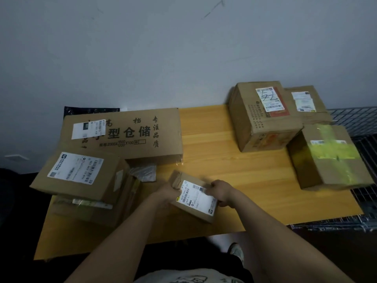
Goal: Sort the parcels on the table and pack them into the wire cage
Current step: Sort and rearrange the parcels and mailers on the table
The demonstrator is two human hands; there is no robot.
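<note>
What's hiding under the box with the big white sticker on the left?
Under that box sits another cardboard parcel, with a pale strip along its top edge. Most of it is covered, so its label and full shape can't be seen. Both rest on the wooden table.

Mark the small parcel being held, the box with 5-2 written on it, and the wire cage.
small parcel (199, 198), head view, on its white label
5-2 box (250, 117), head view, top face
wire cage (355, 119), head view, mesh wall
</note>
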